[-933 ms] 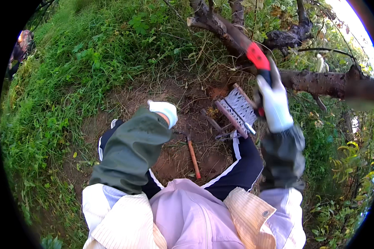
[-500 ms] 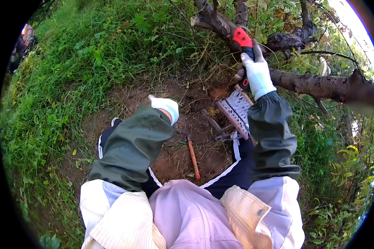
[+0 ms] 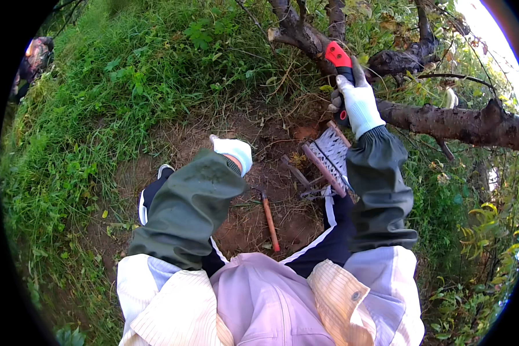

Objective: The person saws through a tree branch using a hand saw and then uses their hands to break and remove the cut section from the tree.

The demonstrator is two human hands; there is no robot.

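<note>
My right hand (image 3: 357,104), in a white glove with grey fingers, is closed around a red-and-black tool handle (image 3: 338,57) beside the tree trunk. The handle resembles that of a pruning saw, but no blade can be made out. My left hand (image 3: 235,151), also gloved, hangs over bare soil with its fingers mostly hidden behind the cuff and sleeve. Below it on the ground, between my legs, lies a tool with an orange-brown wooden handle (image 3: 270,224); its dark head is partly visible. A small folding stool (image 3: 328,151) with a woven strap seat stands under my right forearm.
A thick branch (image 3: 455,123) runs out to the right from the trunk, with a cut stub (image 3: 282,36) and other branches above. Tall grass (image 3: 98,109) covers the left side. A person (image 3: 33,66) is partly seen at the far left edge.
The view has shifted slightly, so most things sit a little lower and to the right. My right hand keeps its grip on the handle, and my left hand stays over the soil.
</note>
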